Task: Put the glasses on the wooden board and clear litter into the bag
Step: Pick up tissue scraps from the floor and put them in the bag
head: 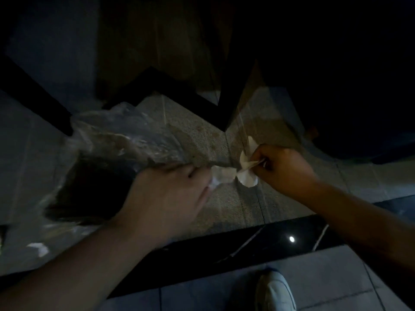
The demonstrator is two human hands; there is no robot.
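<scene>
Above dim tiled floor, hands pinching white paper litter, clear bag leftward, shoe below.

Both bare forearms reach forward and down, coming close to each other. The left hand is closed in a loose fist, knuckles up. The right hand pinches with fingertips (thumb side is hidden).

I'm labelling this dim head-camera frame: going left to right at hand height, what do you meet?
Clear plastic bag → left hand → crumpled white paper → white paper scrap → right hand.
</scene>
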